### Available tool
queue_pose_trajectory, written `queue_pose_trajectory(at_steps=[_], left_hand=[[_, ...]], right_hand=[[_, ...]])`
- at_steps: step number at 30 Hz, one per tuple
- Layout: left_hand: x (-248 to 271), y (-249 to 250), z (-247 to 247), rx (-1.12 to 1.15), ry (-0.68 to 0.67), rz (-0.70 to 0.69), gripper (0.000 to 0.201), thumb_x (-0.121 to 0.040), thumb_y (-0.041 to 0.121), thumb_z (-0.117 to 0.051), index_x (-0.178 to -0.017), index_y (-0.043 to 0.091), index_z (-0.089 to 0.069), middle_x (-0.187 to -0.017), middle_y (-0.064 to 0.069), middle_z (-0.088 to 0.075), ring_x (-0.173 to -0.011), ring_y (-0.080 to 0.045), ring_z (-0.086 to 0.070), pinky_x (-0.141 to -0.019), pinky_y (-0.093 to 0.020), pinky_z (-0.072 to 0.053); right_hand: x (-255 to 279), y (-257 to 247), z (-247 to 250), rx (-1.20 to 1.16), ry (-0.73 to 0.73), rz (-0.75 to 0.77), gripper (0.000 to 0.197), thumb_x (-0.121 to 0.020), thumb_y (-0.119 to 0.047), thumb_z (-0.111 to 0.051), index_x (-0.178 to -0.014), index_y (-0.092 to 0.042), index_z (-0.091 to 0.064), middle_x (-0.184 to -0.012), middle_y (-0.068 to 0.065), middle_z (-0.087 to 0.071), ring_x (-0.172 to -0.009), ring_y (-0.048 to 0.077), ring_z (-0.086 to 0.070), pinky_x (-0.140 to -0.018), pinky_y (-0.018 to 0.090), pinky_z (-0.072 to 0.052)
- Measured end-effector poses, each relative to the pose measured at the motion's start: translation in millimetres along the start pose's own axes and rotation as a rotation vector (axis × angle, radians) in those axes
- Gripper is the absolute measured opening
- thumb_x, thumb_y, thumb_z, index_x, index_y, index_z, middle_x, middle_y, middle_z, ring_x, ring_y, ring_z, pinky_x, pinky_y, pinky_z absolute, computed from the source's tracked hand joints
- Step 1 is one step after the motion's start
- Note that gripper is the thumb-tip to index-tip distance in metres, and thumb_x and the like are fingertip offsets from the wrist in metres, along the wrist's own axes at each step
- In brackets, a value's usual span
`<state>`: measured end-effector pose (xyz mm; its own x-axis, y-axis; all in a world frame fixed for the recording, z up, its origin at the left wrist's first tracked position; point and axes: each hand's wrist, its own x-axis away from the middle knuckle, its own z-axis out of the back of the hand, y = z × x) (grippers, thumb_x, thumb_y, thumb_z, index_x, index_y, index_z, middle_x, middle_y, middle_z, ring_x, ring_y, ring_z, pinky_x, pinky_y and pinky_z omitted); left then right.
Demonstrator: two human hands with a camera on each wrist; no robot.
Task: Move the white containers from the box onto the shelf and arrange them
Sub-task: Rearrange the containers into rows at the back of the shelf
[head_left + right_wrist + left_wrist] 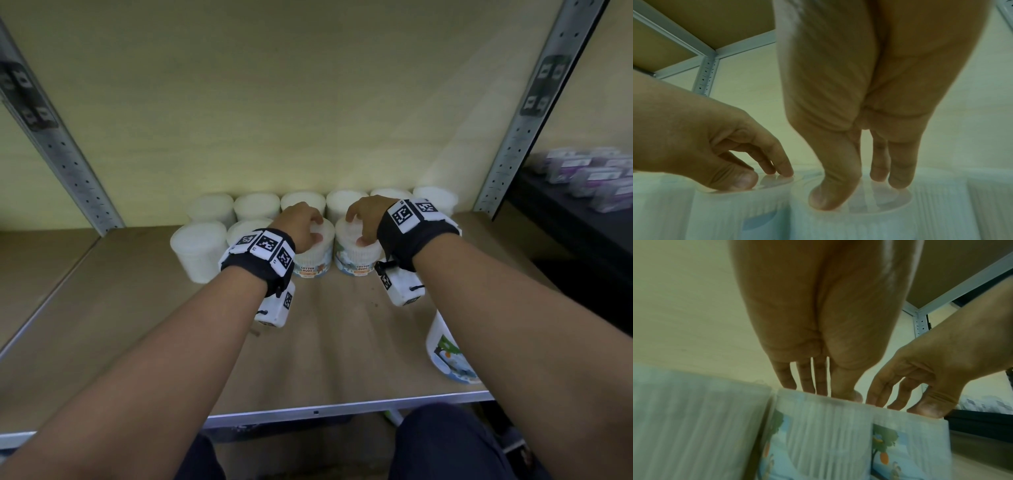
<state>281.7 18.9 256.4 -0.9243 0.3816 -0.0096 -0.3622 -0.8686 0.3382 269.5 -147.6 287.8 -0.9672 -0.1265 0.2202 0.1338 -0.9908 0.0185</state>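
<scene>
on top of two tubs side by side in the front row, both hands pressed down with fingertips. the left hand [301, 224] had its thumb and fingers spread over the lid of the left tub [313, 255], tips touching the flat top rather than wrapping the sides. the right hand [364, 219] did the same on the right tub [358, 255], thumb at the near edge and fingers further back. neither hand closed round anything; the fingers were bent only slightly and bore on the lids.

the right wrist view showed what the head view hid: the clear round lids, with the right thumb [828, 194] and the left fingertips [785, 172] planted on them. the left wrist view showed the printed tree and orange fruit on the two tubs' labels [882, 449], and the plain ribbed side of a neighbouring tub [701, 426] to the left.

around them on the wooden shelf [329, 349] stood a back row of six white tubs [257, 205] against the wall, and two more front tubs [197, 250] to the left of the held pair, touching it. one more tub [445, 356] lay tipped near the shelf's front edge, partly hidden under the right forearm. grey metal posts [524, 126] framed the bay, and purple packs [589, 174] sat on the next shelf to the right.
</scene>
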Motion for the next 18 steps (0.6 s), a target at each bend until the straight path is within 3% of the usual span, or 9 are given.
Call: queue_pose_trajectory(at_steps=[18], left_hand=[[63.2, 16.7, -1.5, -0.008, -0.035, 0.016, 0.044, -0.091, 0.025, -0.061, -0.132, 0.013, -0.051, -0.135, -0.009, -0.045, -0.126, -0.027, -0.046, -0.106, -0.04, -0.039]], right_hand=[[62.4, -25.8, -4.2, -0.001, -0.072, -0.014, 0.065, -0.079, -0.021, -0.075, -0.136, -0.011, -0.046, -0.136, 0.011, -0.053, -0.121, 0.03, -0.054, -0.097, 0.035, -0.046]])
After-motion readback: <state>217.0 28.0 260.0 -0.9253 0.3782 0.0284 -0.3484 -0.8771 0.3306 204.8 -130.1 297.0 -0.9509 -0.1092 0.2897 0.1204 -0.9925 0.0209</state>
